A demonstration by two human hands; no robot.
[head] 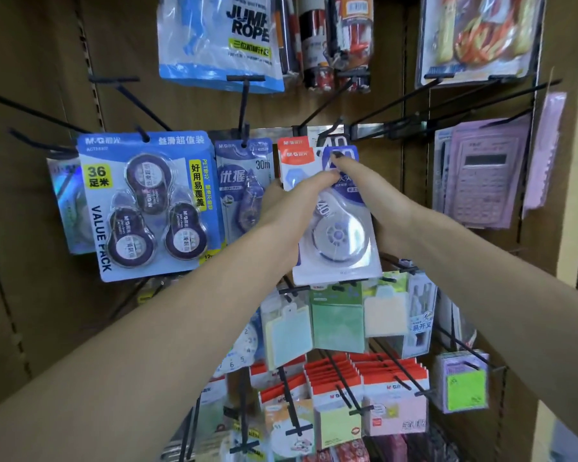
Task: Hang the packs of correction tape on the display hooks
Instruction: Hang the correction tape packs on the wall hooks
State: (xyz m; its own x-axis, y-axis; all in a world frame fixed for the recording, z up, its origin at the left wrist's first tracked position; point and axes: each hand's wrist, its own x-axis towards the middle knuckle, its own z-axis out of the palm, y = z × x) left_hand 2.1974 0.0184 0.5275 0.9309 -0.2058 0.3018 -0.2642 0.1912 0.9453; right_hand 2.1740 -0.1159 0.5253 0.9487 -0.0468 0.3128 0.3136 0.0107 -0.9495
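Both hands are on one pack of correction tape [339, 228], raised in front of the pegboard with its clear blister facing the camera. The left hand [294, 211] holds the pack's left edge, its fingers curling over the card near the top; the right hand [374, 195] supports the right edge from behind, with one finger laid across the top of the card, right at the hang hole. So each grip is closed on the pack, neither wide.

The target appears to be the display hook [331, 130] just above the fingertips, where another pack with the same "40" marking already hangs behind.

To do this well, the hole has to meet the hook's upturned tip squarely: keep the card flat to the board, let the right fingertip steer the hole onto the tip, then push back along the wire. The left grip should only steady the pack, not twist it. The red-topped pack [291, 151] sits just left of the grip and could snag the card's corner if it drifts sideways.
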